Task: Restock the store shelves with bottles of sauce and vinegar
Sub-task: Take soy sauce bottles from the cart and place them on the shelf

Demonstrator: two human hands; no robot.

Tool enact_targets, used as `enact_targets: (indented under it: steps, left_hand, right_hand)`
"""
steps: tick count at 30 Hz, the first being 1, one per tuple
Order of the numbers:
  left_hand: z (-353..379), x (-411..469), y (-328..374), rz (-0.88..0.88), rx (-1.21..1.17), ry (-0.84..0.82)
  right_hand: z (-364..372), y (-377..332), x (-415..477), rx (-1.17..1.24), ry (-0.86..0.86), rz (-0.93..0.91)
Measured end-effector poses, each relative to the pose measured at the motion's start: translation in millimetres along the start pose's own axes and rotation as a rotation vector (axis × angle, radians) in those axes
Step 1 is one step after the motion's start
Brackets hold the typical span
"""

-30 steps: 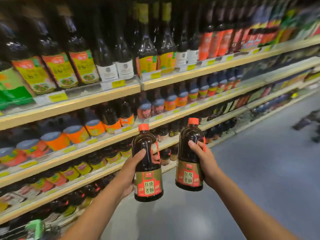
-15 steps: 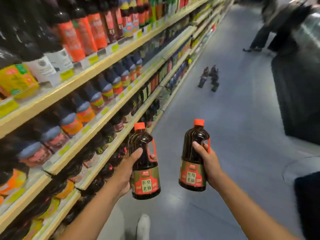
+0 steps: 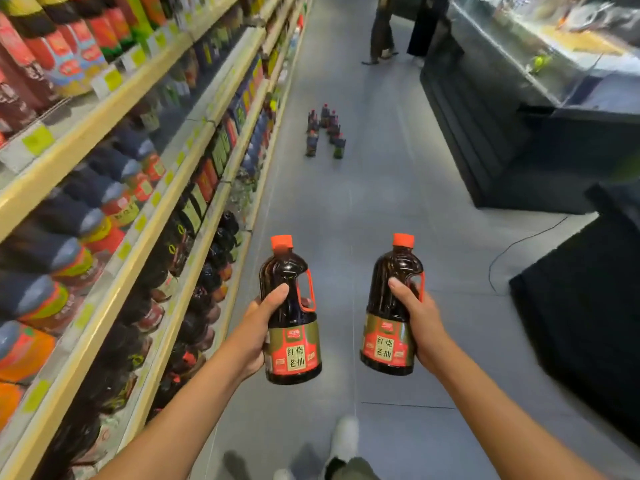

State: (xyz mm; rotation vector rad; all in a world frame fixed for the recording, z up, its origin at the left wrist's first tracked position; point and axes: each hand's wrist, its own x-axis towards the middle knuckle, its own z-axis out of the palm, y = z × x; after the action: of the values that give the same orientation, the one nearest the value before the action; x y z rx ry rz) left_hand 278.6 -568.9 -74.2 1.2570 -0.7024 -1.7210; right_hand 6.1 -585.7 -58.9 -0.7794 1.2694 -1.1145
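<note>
My left hand grips a dark sauce bottle with an orange cap, an orange handle and a red-and-green label. My right hand grips a second bottle of the same kind. Both are upright in front of me, over the aisle floor. The store shelves run along my left, packed with dark bottles. A cluster of several bottles stands on the floor farther down the aisle.
A dark refrigerated display case lines the right side of the aisle, with a black block nearer me. Two people's legs stand at the far end. A thin cable lies on the floor. My shoes are below.
My view has swung from facing the shelves to looking down the aisle. Both hands keep their bottles, now a little farther apart. The floor bottles and the people have come into view.
</note>
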Motion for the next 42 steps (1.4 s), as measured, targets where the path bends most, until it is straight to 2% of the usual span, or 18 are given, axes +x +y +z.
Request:
enact_targets:
  steps: [9, 15, 24, 31, 42]
  left_hand:
    - [49.2, 127.2, 43.8, -0.051, 0.087, -0.050]
    - [70.4, 201.8, 75.8, -0.032, 0.006, -0.016]
    - [64.0, 311.9, 133.3, -0.004, -0.092, -0.024]
    - [42.8, 416.9, 194.8, 0.015, -0.002, -0.048]
    - [42.5, 564.9, 278.1, 0.017, -0.005, -0.044]
  right_hand:
    - [-35.5, -34.0, 115.3, -0.013, 0.046, -0.012]
    - [-45.9, -71.4, 209.7, -0.044, 0.004, -0.006]
    - [-13.4, -117.6, 339.0, -0.068, -0.073, 0.010]
    - [20.1, -142.3, 439.4, -0.072, -0.027, 0.009]
    - [48.8, -191.9, 593.4, -0.055, -0.035, 0.011]
